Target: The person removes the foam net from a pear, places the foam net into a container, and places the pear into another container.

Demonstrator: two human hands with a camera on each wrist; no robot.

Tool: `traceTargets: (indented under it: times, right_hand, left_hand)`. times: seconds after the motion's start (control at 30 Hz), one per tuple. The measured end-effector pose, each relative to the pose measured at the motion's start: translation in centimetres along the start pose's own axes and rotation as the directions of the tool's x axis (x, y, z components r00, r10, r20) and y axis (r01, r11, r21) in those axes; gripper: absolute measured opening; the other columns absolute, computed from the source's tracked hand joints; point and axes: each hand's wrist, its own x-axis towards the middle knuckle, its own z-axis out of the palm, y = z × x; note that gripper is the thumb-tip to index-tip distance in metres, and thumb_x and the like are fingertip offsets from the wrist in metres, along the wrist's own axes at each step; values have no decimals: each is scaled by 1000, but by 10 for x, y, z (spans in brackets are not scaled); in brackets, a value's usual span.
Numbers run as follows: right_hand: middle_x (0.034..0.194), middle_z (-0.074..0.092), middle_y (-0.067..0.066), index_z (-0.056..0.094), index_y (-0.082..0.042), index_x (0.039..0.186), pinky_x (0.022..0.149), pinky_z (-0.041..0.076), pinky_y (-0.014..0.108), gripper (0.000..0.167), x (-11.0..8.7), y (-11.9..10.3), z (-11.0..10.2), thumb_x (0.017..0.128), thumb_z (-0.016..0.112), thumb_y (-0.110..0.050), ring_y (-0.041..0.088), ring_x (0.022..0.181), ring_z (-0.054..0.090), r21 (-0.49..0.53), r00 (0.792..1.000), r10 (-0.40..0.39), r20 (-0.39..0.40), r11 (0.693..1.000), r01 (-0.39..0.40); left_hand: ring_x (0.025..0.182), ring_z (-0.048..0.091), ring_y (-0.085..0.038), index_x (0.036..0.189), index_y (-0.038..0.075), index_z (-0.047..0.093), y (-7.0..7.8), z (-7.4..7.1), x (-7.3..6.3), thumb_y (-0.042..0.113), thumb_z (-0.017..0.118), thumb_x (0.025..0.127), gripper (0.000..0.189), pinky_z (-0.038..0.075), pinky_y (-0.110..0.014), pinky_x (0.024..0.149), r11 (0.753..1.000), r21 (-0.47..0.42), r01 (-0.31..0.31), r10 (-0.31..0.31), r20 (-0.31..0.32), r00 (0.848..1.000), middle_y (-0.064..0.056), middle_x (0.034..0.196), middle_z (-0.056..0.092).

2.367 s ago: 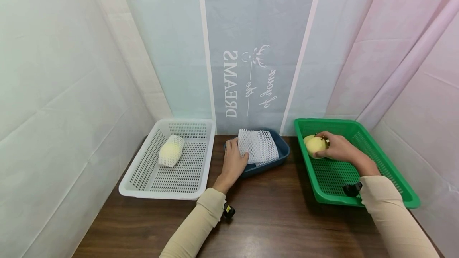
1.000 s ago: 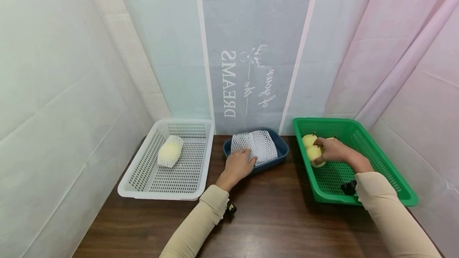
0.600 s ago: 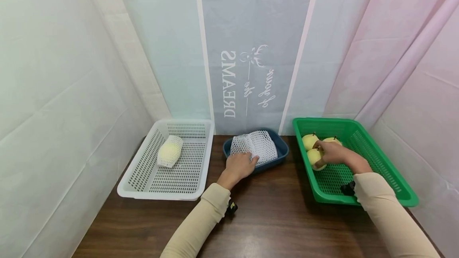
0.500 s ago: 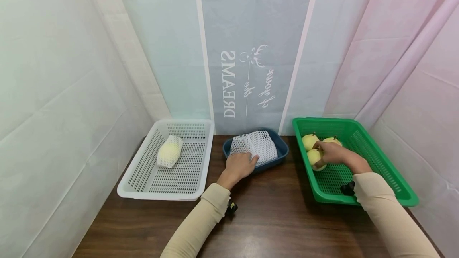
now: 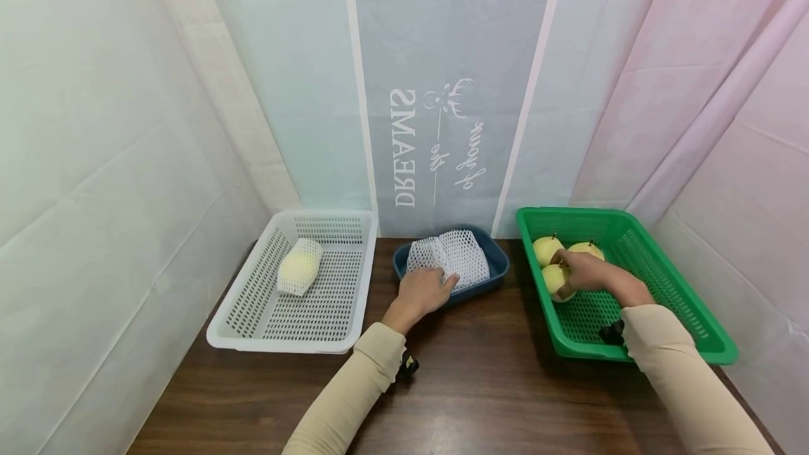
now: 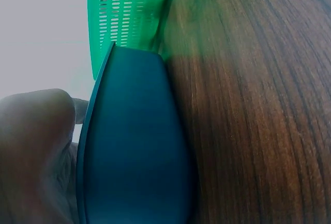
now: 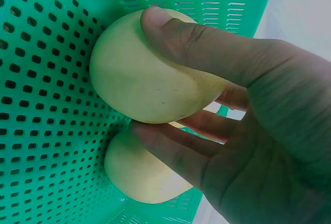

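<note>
In the green basket, my right hand grips a pale yellow pear, thumb on one side and fingers on the other. A second pear lies just below it in the right wrist view. The head view shows two other pears, one behind the gripped pear and one beyond my fingers. My left hand rests at the near edge of white foam fruit nets in a dark blue tray; its fingertips are partly hidden.
On the left, a white basket holds one pear in a foam net. The tray and both baskets stand on a dark wooden table, against a printed curtain at the back.
My right hand has shifted the pear nearer in the green basket, uncovering the pears behind. My left hand has slid right and nearer over the foam nets. The last half second shows almost no motion.
</note>
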Motion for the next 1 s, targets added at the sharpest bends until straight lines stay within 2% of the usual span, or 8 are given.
traceTargets:
  times: [0.17, 0.37, 0.6, 0.73, 1.0]
  right_hand:
    - [120, 63, 28, 48, 12, 140, 73, 53, 41, 79, 0, 1, 0, 86, 89, -28, 27, 92, 63, 22, 1000, 6, 14, 1000, -7]
    - [122, 62, 31, 48, 13, 140, 75, 53, 42, 78, -2, 1, -1, 88, 87, -30, 31, 95, 64, 25, 1000, 10, 19, 1000, -11]
    - [134, 58, 39, 50, 14, 140, 87, 56, 56, 75, -6, -1, -3, 95, 82, -36, 51, 116, 62, -11, 1000, 13, 22, 1000, -13]
    - [133, 61, 38, 52, 16, 140, 92, 56, 60, 73, -8, -4, -7, 98, 77, -40, 53, 120, 61, -25, 1000, -3, -3, 1000, 3]
    - [135, 61, 38, 55, 15, 139, 93, 56, 60, 64, -13, -17, -16, 103, 71, -36, 53, 120, 63, -39, 997, -32, -68, 999, 29]
  left_hand:
    - [130, 67, -29, 149, 13, 63, -1, -1, -1, 54, 40, 112, 59, 56, -46, 106, 1000, -12, -12, 12, -8, 1000, -7, 148, 66]
    - [130, 66, -29, 146, 15, 65, -1, -1, -1, 54, 42, 112, 57, 54, -45, 109, 999, 35, -28, 28, -19, 999, -7, 143, 69]
    - [140, 59, -35, 146, 13, 66, -1, 2, 2, 54, 44, 111, 58, 48, -48, 116, 998, 52, -27, 28, -9, 1000, -10, 144, 69]
    - [142, 57, -35, 146, 10, 65, 0, 0, 1, 52, 46, 111, 58, 45, -47, 119, 998, 55, -37, 38, -20, 999, -12, 146, 67]
    - [137, 59, -35, 140, 4, 68, 3, -6, -6, 48, 50, 112, 55, 46, -45, 118, 997, 53, -51, 54, -64, 996, -17, 142, 68]
